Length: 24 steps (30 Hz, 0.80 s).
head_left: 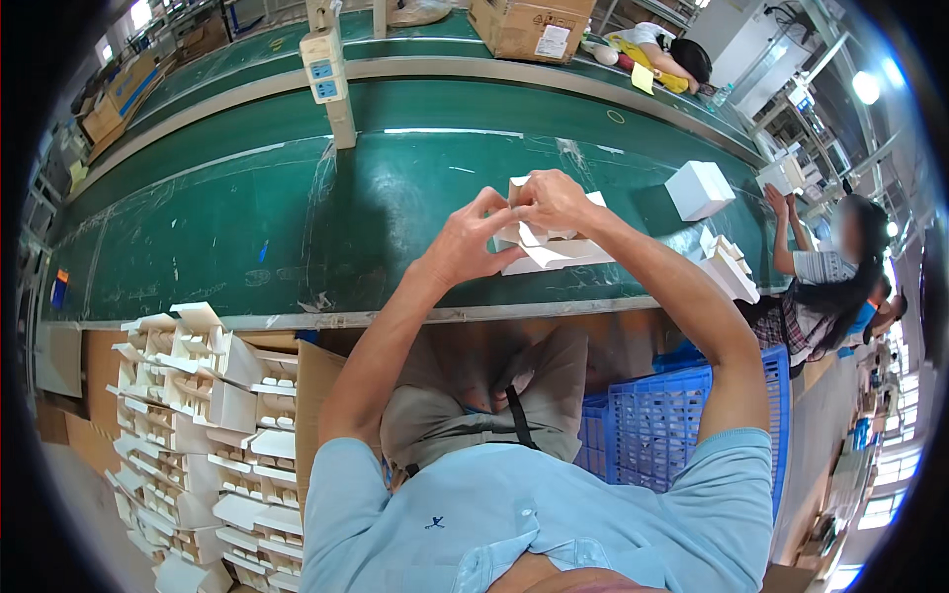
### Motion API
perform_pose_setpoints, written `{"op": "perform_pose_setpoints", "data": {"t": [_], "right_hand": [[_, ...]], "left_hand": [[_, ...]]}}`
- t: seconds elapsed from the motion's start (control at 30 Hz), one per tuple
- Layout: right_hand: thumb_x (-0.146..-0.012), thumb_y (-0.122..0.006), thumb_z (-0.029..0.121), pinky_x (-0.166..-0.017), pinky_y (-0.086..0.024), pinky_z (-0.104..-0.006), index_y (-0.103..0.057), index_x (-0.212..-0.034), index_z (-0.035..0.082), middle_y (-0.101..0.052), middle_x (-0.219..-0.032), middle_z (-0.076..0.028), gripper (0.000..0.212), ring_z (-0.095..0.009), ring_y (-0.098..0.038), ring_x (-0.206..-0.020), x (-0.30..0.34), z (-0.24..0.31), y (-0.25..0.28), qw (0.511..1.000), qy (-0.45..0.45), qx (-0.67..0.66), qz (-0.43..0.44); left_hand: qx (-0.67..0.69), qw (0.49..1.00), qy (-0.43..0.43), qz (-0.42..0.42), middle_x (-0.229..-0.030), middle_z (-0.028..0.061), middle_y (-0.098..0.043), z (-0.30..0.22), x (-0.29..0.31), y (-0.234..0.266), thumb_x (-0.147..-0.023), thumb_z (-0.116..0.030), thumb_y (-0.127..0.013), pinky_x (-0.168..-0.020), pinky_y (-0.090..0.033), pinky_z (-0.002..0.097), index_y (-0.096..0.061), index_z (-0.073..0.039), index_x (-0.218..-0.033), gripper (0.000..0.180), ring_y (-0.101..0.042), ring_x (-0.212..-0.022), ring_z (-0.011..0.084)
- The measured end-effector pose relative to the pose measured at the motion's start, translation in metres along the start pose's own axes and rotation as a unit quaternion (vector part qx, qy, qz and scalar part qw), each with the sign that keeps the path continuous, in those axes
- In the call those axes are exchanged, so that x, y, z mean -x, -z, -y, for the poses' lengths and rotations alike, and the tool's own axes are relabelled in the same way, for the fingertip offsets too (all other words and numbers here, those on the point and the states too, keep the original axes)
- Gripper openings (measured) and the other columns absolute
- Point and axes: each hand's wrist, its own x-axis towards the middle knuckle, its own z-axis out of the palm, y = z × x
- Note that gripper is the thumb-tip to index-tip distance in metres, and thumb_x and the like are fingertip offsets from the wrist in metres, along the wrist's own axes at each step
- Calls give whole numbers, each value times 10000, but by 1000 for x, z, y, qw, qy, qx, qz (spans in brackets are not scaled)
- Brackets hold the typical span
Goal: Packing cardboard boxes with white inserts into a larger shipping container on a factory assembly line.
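On the green workbench (395, 198) in front of me lies an unclosed white cardboard box (573, 254) with raised flaps and folded white card inside. My left hand (467, 240) grips its left end, the thumb along the near side and the fingers bent at the top. At the upper edge, my right hand (556, 202) pinches a piece of the white card, its fingertips close to those of the left. The hands and forearms partly cover the box, so its inside shows only in part.
To the right stand a closed white box (700, 191) and an open white carton (729, 265). Several open white boxes (213, 415) are stacked at my lower left. A blue plastic crate (662, 425) is beside my right leg. A co-worker (825, 257) handles another box.
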Motion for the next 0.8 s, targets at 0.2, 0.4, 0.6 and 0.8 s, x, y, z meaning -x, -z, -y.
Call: {"op": "perform_pose_setpoints", "data": {"t": [0.2, 0.4, 0.6, 0.8], "right_hand": [[-823, -712, 205, -1013, -542, -555, -842, -929, 61, -703, -1337, -212, 221, -409, -617, -1304, 25, -1, -15, 991, 68, -4, -116], [-918, -772, 180, -1138, -464, -499, -812, -1014, 39, -621, -1458, -195, 176, -403, -552, -1388, 51, 8, 23, 959, 125, 82, -241], [-956, -770, 178, -1114, -482, -423, -779, -1084, 24, -690, -1389, -129, 200, -327, -642, -1286, 135, -16, 123, 922, 99, 7, -375], [-974, -723, 157, -1042, -531, -386, -744, -1171, -31, -742, -1269, -159, 274, -267, -715, -1172, 356, -103, 155, 888, -178, 78, -417]], "left_hand": [[-8, 1000, 6, 3, -1150, 115, -649, -7, 3, -2, -705, -132, -941, -836, -647, 424, -749, -74, -1113, 454, -740, -998, 303], [2, 1000, 2, 10, -1156, 127, -654, -5, -3, -3, -701, -121, -950, -800, -630, 419, -738, -72, -1081, 437, -737, -992, 322], [-3, 1000, 1, 26, -1207, 156, -649, -10, -4, 4, -715, -91, -917, -818, -609, 438, -720, -78, -1085, 420, -722, -1000, 346], [-79, 996, 26, -18, -1502, 149, -550, -13, 7, -11, -708, -130, -917, -1190, -347, 585, -681, -131, -1318, 654, -481, -1428, 419]]}}
